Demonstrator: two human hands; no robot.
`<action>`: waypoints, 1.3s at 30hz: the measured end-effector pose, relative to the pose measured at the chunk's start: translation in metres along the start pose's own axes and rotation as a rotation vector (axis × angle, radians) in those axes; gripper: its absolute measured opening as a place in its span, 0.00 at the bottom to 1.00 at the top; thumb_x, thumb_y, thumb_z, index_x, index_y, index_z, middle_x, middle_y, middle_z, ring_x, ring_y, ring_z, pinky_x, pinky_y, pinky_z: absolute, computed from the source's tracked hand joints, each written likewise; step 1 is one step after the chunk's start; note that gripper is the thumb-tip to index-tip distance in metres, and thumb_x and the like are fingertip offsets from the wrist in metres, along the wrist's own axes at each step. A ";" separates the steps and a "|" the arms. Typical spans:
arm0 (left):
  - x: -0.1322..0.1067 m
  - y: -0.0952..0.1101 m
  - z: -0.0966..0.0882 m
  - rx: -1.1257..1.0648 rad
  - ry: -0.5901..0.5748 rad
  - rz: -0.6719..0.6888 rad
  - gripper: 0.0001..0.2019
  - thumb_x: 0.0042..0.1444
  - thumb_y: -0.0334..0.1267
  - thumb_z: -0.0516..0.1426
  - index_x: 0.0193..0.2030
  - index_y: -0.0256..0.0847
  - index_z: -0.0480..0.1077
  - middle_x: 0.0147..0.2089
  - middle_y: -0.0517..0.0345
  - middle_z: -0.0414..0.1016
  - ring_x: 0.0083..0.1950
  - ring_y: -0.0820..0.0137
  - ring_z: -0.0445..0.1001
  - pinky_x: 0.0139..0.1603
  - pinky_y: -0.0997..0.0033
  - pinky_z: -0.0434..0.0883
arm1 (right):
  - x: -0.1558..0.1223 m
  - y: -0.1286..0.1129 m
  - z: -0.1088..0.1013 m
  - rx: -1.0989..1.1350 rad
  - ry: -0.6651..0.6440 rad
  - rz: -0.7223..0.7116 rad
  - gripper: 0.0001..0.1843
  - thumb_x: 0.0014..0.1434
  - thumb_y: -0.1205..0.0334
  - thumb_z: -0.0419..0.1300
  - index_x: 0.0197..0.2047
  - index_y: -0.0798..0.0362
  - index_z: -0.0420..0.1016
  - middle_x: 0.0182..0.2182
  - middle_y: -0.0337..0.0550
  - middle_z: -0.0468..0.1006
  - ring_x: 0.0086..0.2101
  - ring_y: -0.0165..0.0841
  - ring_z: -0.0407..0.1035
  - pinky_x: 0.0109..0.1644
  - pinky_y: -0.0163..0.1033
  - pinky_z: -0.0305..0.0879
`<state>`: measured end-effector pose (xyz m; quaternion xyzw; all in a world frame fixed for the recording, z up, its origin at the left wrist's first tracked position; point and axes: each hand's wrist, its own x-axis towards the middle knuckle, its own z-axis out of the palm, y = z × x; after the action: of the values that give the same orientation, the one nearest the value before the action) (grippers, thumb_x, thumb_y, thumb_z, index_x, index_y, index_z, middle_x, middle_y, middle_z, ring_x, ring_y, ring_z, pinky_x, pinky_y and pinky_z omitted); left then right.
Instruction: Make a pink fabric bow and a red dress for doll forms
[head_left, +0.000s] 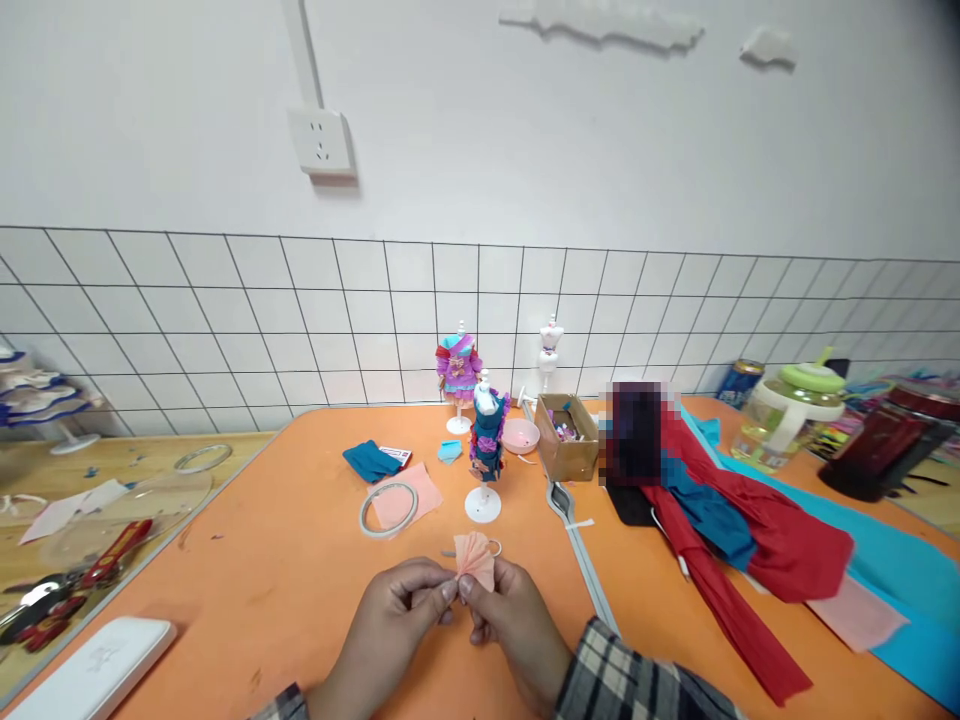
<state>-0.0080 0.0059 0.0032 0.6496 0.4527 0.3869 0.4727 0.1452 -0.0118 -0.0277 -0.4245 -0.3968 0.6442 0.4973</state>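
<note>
Lower centre of frame: left hand (409,605) and right hand (511,608) pinched the base of a pleated peach cloth (475,558), over orange surface (285,600). Dressed dummy (487,445) stood higher, near mid-frame.

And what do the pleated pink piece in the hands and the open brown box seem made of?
Pleated pink piece: probably thin, matte fabric, though paper is possible; it shows fine folds. Open brown box: likely cardboard, from its dull tan walls.
</note>
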 end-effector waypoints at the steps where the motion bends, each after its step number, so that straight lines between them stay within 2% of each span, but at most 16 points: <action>1: 0.000 0.000 0.000 -0.024 -0.005 -0.009 0.15 0.50 0.48 0.60 0.28 0.37 0.79 0.25 0.54 0.76 0.27 0.69 0.72 0.30 0.74 0.70 | -0.001 -0.002 0.000 0.011 -0.010 0.007 0.28 0.43 0.38 0.68 0.30 0.57 0.72 0.22 0.34 0.64 0.21 0.22 0.56 0.22 0.28 0.60; 4: 0.001 0.001 -0.001 -0.014 0.029 0.017 0.14 0.51 0.47 0.60 0.28 0.38 0.78 0.28 0.53 0.79 0.32 0.65 0.76 0.36 0.70 0.73 | -0.006 -0.009 -0.001 0.086 -0.065 0.067 0.26 0.42 0.43 0.70 0.35 0.56 0.75 0.29 0.39 0.68 0.26 0.25 0.60 0.22 0.28 0.65; 7: 0.001 0.004 -0.004 0.112 0.085 0.141 0.12 0.55 0.44 0.58 0.29 0.40 0.77 0.30 0.53 0.80 0.35 0.64 0.78 0.40 0.69 0.75 | -0.009 -0.014 -0.006 0.160 -0.145 0.137 0.25 0.41 0.50 0.72 0.40 0.54 0.76 0.34 0.40 0.70 0.30 0.27 0.64 0.23 0.29 0.68; 10: -0.001 0.005 -0.007 0.269 0.041 0.327 0.12 0.59 0.41 0.55 0.32 0.41 0.78 0.33 0.53 0.81 0.35 0.66 0.79 0.38 0.71 0.76 | -0.006 -0.015 -0.011 0.163 -0.215 0.199 0.22 0.41 0.54 0.72 0.39 0.54 0.75 0.32 0.40 0.71 0.29 0.27 0.66 0.22 0.28 0.67; 13: -0.006 0.007 -0.013 0.491 -0.036 0.619 0.11 0.62 0.33 0.52 0.38 0.43 0.77 0.37 0.54 0.82 0.38 0.69 0.79 0.40 0.73 0.76 | -0.001 -0.015 -0.016 0.077 -0.208 0.255 0.18 0.40 0.55 0.69 0.33 0.55 0.73 0.27 0.38 0.72 0.24 0.26 0.65 0.22 0.30 0.64; 15: -0.010 0.011 -0.018 0.682 -0.072 0.828 0.13 0.62 0.28 0.50 0.43 0.44 0.75 0.42 0.56 0.82 0.44 0.69 0.79 0.50 0.69 0.73 | 0.001 -0.016 -0.020 -0.013 -0.216 0.185 0.13 0.41 0.59 0.67 0.29 0.55 0.72 0.24 0.37 0.73 0.22 0.26 0.66 0.25 0.32 0.64; 17: -0.013 0.015 -0.022 0.844 -0.108 0.929 0.16 0.61 0.25 0.48 0.46 0.44 0.73 0.44 0.57 0.81 0.49 0.67 0.77 0.58 0.63 0.68 | 0.002 -0.018 -0.026 -0.146 -0.259 0.004 0.06 0.42 0.65 0.62 0.28 0.54 0.72 0.25 0.37 0.75 0.25 0.29 0.68 0.32 0.35 0.66; 18: -0.014 0.018 -0.024 0.900 -0.130 0.937 0.16 0.62 0.25 0.48 0.47 0.44 0.73 0.44 0.58 0.81 0.50 0.67 0.76 0.60 0.62 0.67 | 0.002 -0.020 -0.028 -0.252 -0.280 -0.111 0.05 0.44 0.68 0.60 0.28 0.54 0.73 0.26 0.38 0.76 0.28 0.30 0.69 0.35 0.36 0.66; 21: -0.012 0.022 -0.024 0.967 -0.215 0.884 0.15 0.63 0.26 0.48 0.43 0.45 0.73 0.40 0.60 0.80 0.49 0.67 0.75 0.58 0.63 0.67 | 0.000 -0.025 -0.035 -0.620 -0.319 -0.435 0.16 0.45 0.76 0.50 0.31 0.51 0.76 0.30 0.39 0.78 0.34 0.31 0.70 0.43 0.37 0.65; 23: -0.009 0.022 -0.022 0.944 -0.279 0.839 0.14 0.63 0.27 0.48 0.40 0.45 0.73 0.38 0.60 0.80 0.46 0.68 0.75 0.57 0.63 0.67 | -0.001 -0.027 -0.037 -0.771 -0.360 -0.543 0.21 0.43 0.79 0.47 0.32 0.51 0.76 0.32 0.39 0.79 0.36 0.31 0.71 0.44 0.37 0.65; 26: -0.006 0.021 -0.019 0.893 -0.339 0.793 0.13 0.64 0.29 0.49 0.39 0.45 0.74 0.36 0.60 0.79 0.41 0.69 0.75 0.54 0.63 0.68 | -0.003 -0.028 -0.038 -0.754 -0.358 -0.479 0.25 0.41 0.80 0.47 0.38 0.50 0.74 0.34 0.38 0.78 0.36 0.30 0.72 0.42 0.34 0.66; 29: -0.006 0.020 -0.016 0.873 -0.359 0.767 0.13 0.65 0.30 0.50 0.37 0.45 0.74 0.34 0.60 0.78 0.38 0.69 0.74 0.52 0.64 0.68 | -0.003 -0.028 -0.037 -0.680 -0.352 -0.371 0.24 0.45 0.78 0.52 0.43 0.49 0.71 0.34 0.37 0.77 0.35 0.29 0.72 0.41 0.34 0.67; 31: -0.007 0.019 -0.014 0.872 -0.344 0.772 0.13 0.65 0.31 0.50 0.36 0.45 0.74 0.33 0.60 0.78 0.38 0.69 0.74 0.52 0.64 0.68 | -0.002 -0.027 -0.037 -0.594 -0.359 -0.330 0.24 0.49 0.73 0.59 0.49 0.48 0.69 0.37 0.39 0.78 0.38 0.31 0.72 0.42 0.36 0.68; 34: -0.008 0.016 -0.013 0.904 -0.251 0.808 0.12 0.65 0.32 0.50 0.36 0.44 0.74 0.33 0.58 0.77 0.39 0.68 0.74 0.50 0.64 0.69 | 0.003 -0.026 -0.041 -0.291 -0.298 -0.280 0.33 0.54 0.60 0.63 0.61 0.47 0.58 0.47 0.46 0.75 0.47 0.35 0.70 0.46 0.40 0.67; 36: -0.008 0.013 -0.013 0.943 -0.180 0.817 0.11 0.64 0.32 0.51 0.34 0.42 0.74 0.31 0.57 0.77 0.39 0.66 0.73 0.47 0.65 0.69 | 0.005 -0.029 -0.043 -0.188 -0.232 -0.280 0.26 0.59 0.52 0.60 0.58 0.50 0.60 0.49 0.50 0.73 0.49 0.37 0.68 0.49 0.43 0.66; 39: -0.007 0.010 -0.015 0.989 -0.126 0.817 0.11 0.63 0.32 0.51 0.33 0.41 0.73 0.30 0.57 0.75 0.38 0.67 0.73 0.42 0.67 0.69 | 0.001 -0.033 -0.040 -0.373 -0.180 -0.300 0.16 0.59 0.51 0.59 0.45 0.53 0.69 0.44 0.47 0.75 0.46 0.37 0.69 0.49 0.43 0.64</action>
<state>-0.0218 0.0014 0.0161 0.9322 0.2650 0.2428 -0.0422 0.1930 -0.0005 -0.0100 -0.3862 -0.6103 0.5139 0.4630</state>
